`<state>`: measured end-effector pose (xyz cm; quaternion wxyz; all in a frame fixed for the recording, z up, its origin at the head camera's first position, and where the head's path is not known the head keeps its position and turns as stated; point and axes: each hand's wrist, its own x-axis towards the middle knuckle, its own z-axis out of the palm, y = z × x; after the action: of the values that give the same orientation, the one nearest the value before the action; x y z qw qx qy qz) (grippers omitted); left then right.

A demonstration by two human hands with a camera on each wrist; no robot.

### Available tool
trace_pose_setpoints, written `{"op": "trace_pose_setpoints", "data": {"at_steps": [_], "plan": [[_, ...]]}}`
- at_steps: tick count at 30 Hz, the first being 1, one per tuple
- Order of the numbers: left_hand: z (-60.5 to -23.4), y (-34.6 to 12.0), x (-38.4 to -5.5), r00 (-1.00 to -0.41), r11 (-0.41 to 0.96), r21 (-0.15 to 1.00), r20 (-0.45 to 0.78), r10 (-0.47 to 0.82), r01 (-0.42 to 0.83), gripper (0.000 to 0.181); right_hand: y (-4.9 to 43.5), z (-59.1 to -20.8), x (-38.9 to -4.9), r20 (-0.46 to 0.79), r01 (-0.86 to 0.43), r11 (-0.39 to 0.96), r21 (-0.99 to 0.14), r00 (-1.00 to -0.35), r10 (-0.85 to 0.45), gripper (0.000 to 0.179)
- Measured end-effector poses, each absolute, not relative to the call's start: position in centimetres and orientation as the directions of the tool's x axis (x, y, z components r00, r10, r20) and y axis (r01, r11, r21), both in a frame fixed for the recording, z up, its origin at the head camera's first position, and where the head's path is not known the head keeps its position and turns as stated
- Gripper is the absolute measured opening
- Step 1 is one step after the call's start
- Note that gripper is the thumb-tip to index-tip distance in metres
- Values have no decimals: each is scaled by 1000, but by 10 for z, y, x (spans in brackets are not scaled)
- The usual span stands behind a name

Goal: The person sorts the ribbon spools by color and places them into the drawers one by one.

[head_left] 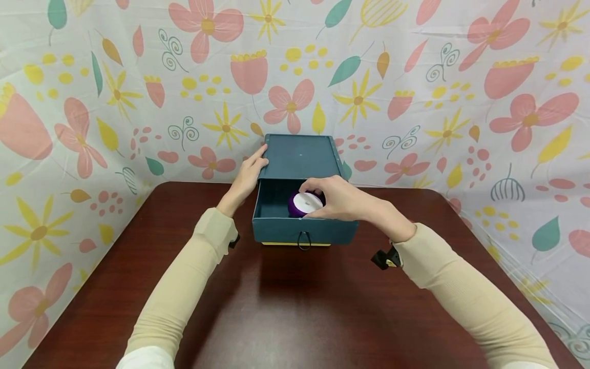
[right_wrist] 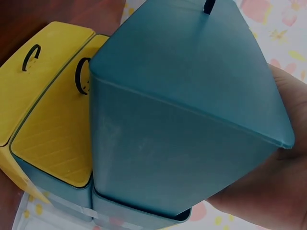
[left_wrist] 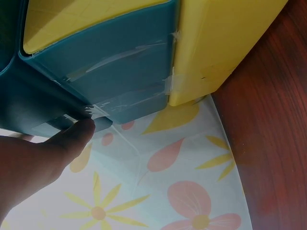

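Observation:
A stacked drawer unit with a teal top [head_left: 299,156] stands near the back of the table. Its upper teal drawer [head_left: 295,230] is pulled out toward me. Inside that drawer my right hand [head_left: 343,197] holds a round purple thing with a white flat face [head_left: 308,203], thumb on the near side and fingers over the far side. My left hand [head_left: 248,174] rests against the left side of the unit near its top. The left wrist view shows the thumb [left_wrist: 79,136] touching the teal side panel [left_wrist: 120,72]. In the right wrist view, the drawer [right_wrist: 158,129] hides the right fingertips.
Under the open drawer are yellow drawer fronts [right_wrist: 53,139] with black loop pulls [right_wrist: 31,56]. The open drawer has a black loop pull [head_left: 304,241] too. Dark brown wood covers the table [head_left: 295,318]. A flower-print cloth [head_left: 359,56] hangs behind and at both sides.

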<state>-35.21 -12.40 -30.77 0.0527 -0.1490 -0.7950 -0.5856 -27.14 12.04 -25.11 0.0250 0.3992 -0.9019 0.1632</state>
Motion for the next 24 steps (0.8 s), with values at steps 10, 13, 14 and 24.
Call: {"op": "trace_pose_setpoints", "data": {"at_steps": [10,13,14,24], "plan": [[-308,-124,-354,-952,265,919,252,174,292,54,120,-252,-270,171,-696,660,-284,-714,-679,55],[-308,-124,-354,-952,261,920,252,173,291,54,122,-251,-269,161,-668,668,-329,-737,-657,52],[-308,-124,-354,-952,261,921,253,172,291,54,123,-250,-268,166,-662,665,-345,-741,-651,49],[-308,-124,-353,-951,272,916,253,175,294,55,135,-244,-245,343,-724,567,-394,-688,-640,24]]}}
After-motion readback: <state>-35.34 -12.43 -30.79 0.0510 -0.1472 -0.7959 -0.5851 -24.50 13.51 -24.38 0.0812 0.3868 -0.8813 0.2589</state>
